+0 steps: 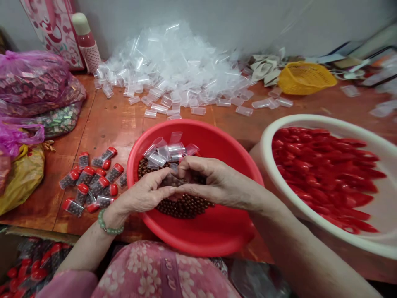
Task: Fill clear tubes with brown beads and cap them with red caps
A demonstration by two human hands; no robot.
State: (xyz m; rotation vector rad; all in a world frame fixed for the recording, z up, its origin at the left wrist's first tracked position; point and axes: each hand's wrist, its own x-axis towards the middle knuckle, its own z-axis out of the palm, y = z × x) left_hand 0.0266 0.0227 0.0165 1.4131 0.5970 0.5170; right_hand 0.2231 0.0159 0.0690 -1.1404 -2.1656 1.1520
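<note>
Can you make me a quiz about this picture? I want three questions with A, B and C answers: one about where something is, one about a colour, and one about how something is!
1. Where are the loose red caps?
A. In the yellow basket
B. In the white basin
C. In the red basin

2. What colour is the bracelet by the left hand?
A. Pink
B. Yellow
C. Green

3. How are the filled tubes on the table?
A. Lying down with red caps on
B. Standing up with no caps
C. Tied inside a bag

Answers: 1 B, the caps fill that basin. 2 C, its beads are pale green. 3 A, red caps close them as they lie.
</note>
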